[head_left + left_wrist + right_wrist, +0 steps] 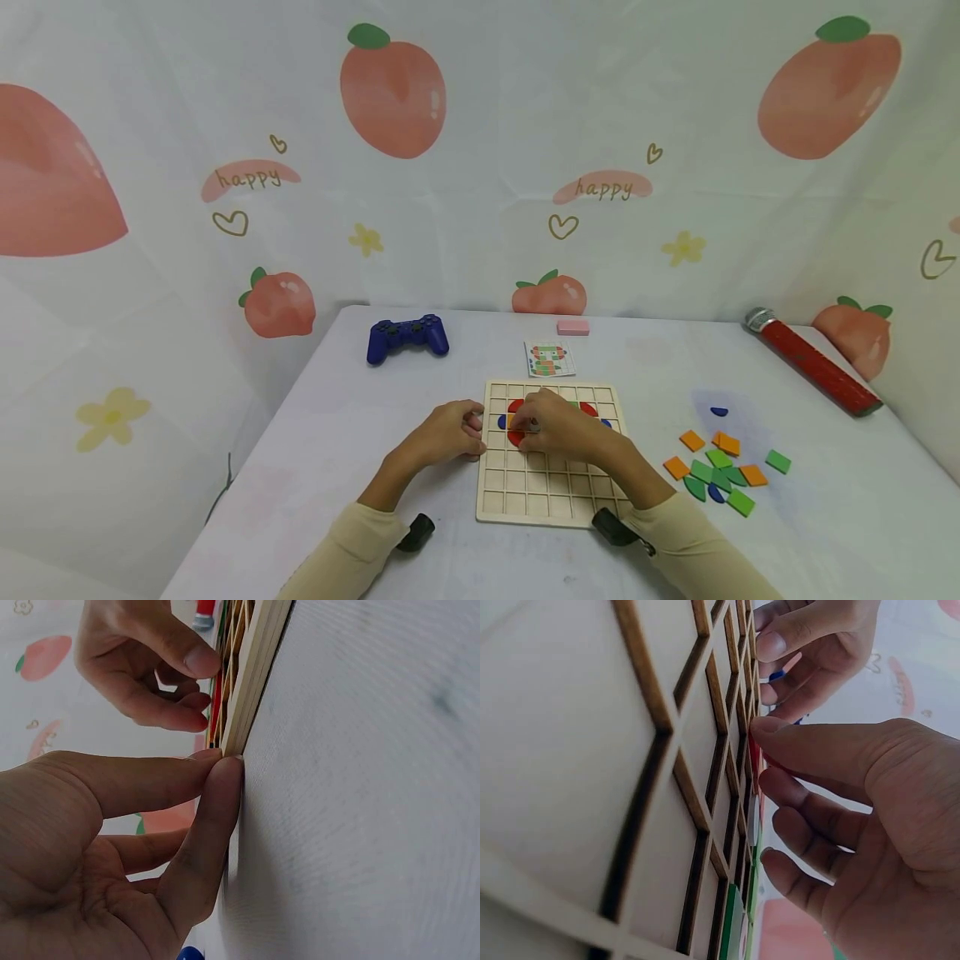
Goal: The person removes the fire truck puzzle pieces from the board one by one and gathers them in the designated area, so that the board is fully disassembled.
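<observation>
A pale wooden grid board (516, 504) lies flat on the table. My left hand (453, 432) pinches its left edge between thumb and finger, seen close in the left wrist view. Over the board's upper part, my right hand (558, 427) has its thumb and index finger at a red piece (754, 750), pinching it at the grid. Around that hand sit a red piece (515, 406), a blue half-round piece (502, 422), another red piece (588, 409) and a bit of green (573, 404). The right hand hides several cells.
Loose orange, green and blue pieces (701, 471) lie right of the board, with a blue half-round (719, 412) above them. Behind the board are a pattern card (550, 358) and a pink block (573, 327). A blue game controller (408, 336) and red microphone (813, 364) lie farther out.
</observation>
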A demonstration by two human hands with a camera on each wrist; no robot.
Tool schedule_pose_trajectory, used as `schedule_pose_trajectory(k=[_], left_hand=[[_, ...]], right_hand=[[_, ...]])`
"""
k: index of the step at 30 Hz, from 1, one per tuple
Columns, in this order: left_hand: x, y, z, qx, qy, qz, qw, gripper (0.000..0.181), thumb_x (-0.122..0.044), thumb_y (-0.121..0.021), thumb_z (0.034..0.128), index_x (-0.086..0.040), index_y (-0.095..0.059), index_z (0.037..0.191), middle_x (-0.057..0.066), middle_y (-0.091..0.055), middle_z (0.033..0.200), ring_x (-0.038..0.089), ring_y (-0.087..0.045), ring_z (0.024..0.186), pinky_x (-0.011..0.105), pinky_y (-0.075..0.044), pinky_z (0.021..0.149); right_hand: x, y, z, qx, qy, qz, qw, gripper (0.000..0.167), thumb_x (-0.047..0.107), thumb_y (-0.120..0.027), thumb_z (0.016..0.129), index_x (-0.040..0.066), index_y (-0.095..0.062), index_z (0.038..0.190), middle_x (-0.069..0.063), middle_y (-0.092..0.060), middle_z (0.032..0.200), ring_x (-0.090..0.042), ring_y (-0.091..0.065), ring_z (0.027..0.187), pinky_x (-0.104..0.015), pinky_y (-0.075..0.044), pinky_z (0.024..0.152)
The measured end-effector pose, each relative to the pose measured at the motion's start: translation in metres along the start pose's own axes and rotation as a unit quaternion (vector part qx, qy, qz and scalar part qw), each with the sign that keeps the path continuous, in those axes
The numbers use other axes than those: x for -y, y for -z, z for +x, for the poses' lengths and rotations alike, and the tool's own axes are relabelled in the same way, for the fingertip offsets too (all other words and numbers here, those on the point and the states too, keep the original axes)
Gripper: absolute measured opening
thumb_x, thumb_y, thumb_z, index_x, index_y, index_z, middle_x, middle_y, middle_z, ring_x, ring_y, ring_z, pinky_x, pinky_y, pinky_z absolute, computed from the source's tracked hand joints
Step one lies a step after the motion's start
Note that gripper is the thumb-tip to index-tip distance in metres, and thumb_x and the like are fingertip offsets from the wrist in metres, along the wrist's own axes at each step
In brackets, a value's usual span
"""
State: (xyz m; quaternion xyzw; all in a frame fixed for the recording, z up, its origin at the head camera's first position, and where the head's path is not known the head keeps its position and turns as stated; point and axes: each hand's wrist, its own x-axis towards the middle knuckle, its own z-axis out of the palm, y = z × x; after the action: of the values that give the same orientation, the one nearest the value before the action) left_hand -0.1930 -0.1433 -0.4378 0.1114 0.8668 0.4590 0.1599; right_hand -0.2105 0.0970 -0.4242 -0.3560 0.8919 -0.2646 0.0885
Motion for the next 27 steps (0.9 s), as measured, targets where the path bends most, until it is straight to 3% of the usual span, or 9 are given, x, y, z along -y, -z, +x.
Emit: schedule_pose_trajectory(k=[27], left_hand=[[-0.0029,0.0003,-0.0017,0.0,-0.004,0.011,0.9999,0.063,0.003,-0.084,0.0824,0.01,-0.058,0.139,0.008,-0.064,0.103,0.014,-0.063,0.086,0.028,-0.058,0.076]], right_hand=[[-0.0014,0.0007,-0.0058,-0.022,-0.019,-0.004,0.9996,0.005,0.012,-0.08,0.091,0.012,-0.08,0.096,0.007,-0.063,0.089,-0.014,-0.052,0.093,-0.034,-0.047,0.083]])
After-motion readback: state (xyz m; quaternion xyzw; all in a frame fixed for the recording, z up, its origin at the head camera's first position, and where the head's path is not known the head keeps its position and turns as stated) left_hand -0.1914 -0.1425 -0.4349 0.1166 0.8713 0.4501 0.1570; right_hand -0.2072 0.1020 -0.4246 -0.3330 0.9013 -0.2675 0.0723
